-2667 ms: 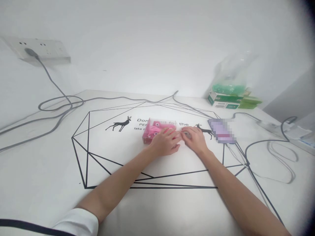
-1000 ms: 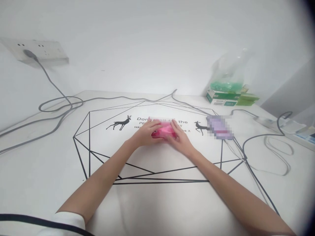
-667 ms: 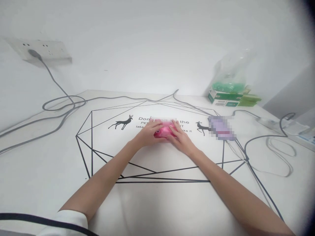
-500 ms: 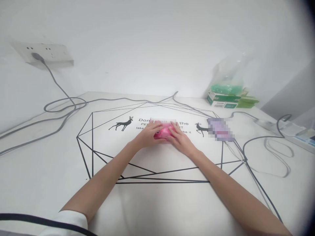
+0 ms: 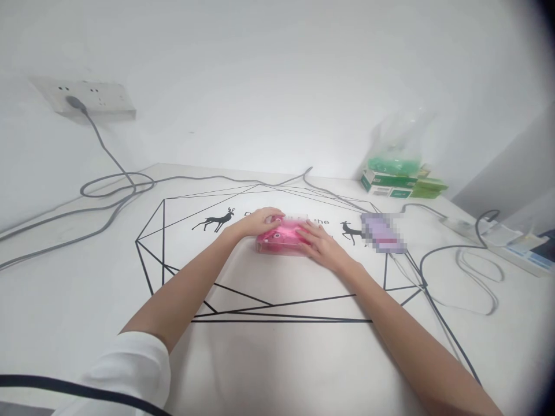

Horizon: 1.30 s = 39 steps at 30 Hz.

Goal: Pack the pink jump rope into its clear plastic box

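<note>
A clear plastic box [image 5: 284,245] with shiny pink contents lies on the white table between my hands. A small round eye-like mark shows on the pink part, but I cannot tell what the item is. My left hand [image 5: 259,221] curls its fingers over the box's far left corner and grips it there. On the right side of the box, my right hand [image 5: 323,245] rests with fingers spread flat on top. Printed lettering on the table is partly covered by the box and hands.
A purple phone-like item, blurred out [image 5: 384,233], lies to the right. Green-and-white cartons [image 5: 388,184] with a plastic bag on top stand at the back right. A grey cable [image 5: 195,177] runs along the back from a wall socket [image 5: 102,101]; more cables cross the right side.
My left hand has shifted from the box's near left side to its far left corner, uncovering more of the pink part. The right hand stays on the right side. The view has shifted slightly.
</note>
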Available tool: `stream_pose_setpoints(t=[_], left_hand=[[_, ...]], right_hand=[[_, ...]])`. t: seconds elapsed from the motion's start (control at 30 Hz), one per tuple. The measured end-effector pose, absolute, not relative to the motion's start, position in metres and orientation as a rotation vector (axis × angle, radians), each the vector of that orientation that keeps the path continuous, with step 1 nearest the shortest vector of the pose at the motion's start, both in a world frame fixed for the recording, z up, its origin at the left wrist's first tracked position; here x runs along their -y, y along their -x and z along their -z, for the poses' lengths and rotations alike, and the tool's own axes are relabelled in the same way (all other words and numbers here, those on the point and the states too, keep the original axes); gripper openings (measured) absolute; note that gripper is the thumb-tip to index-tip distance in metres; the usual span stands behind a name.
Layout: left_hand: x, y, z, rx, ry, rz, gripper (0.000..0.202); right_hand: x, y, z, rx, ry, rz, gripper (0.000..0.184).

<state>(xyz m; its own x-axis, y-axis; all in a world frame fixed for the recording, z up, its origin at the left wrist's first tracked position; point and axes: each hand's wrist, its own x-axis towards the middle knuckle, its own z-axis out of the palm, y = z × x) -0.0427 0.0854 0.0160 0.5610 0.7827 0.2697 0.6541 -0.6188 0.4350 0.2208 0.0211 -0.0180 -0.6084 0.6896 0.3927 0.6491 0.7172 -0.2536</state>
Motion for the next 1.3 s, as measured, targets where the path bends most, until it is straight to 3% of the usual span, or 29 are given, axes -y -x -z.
stream_pose_setpoints(t=[0.27,0.57,0.8,0.93,1.07,1.3], left_hand=[[-0.075,0.038,-0.007,-1.317,-2.546,-0.746,0.041],[-0.041,0.046,-0.012,-1.453,-2.533,-0.75,0.043],[-0.008,0.061,-0.003,-1.377,-2.509,-0.601,0.061],[-0.012,0.065,0.009,-1.337,-2.544,-0.571,0.082],[-0.013,0.057,0.015,-1.332,-2.563,-0.725,0.074],[-0.002,0.025,0.017,-1.429,-2.632,-0.971,0.054]], right_hand=[[-0.002,-0.203,0.007,2.39,1.038,0.231,0.033],[-0.005,-0.216,0.009,2.352,1.131,0.28,0.028],[0.019,-0.21,0.011,2.16,1.416,0.141,0.039],[0.04,-0.182,0.015,2.179,1.395,0.04,0.059],[0.042,-0.172,0.02,2.135,1.416,0.047,0.071],[0.031,-0.196,0.016,2.156,1.38,0.01,0.055]])
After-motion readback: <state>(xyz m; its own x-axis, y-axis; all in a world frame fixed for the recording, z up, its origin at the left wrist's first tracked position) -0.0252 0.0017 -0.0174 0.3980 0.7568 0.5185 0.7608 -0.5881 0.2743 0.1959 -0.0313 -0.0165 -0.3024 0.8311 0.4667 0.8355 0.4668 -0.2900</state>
